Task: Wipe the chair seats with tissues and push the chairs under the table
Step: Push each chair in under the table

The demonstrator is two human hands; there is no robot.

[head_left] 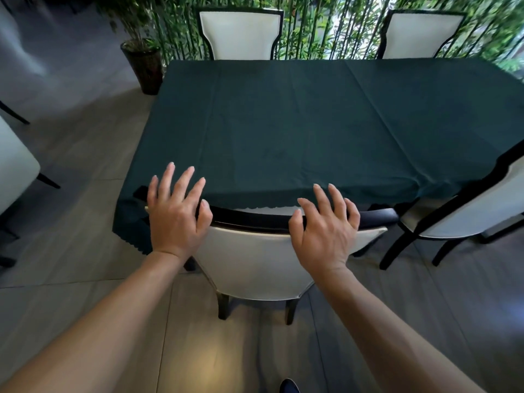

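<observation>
While I stand on the grey tiled floor point(85, 154), the biggest thing before me is the worktop point(297, 131), draped in a dark green cloth whose near edge hangs down over the top of the chair in front of me. Behind its far side runs a screen of green bamboo point(326, 26), with a dark potted plant point(144, 66) standing on the floor off the far left corner. Two white chairs with black frames sit at the far side, one on the left point(241, 35) and one on the right point(422, 35), both close against the worktop. Another white chair point(465, 219) stands at the near right, angled, its seat only partly beneath the cloth, and part of a further white seat point(14, 168) shows at the left edge, well apart from the worktop. Directly below me is the near chair point(255, 262), its white back facing me and its black top rail right against the hanging cloth, so the seat is tucked under and hidden. My left hand point(175, 214) rests on the left end of that rail, fingers spread and straight, the grip released. My right hand point(326, 228) rests further right on the same rail, fingers splayed and only slightly bent, its grip released too. No tissue shows in either hand. A dark shoe tip point(289, 386) peeks in at the bottom edge.
</observation>
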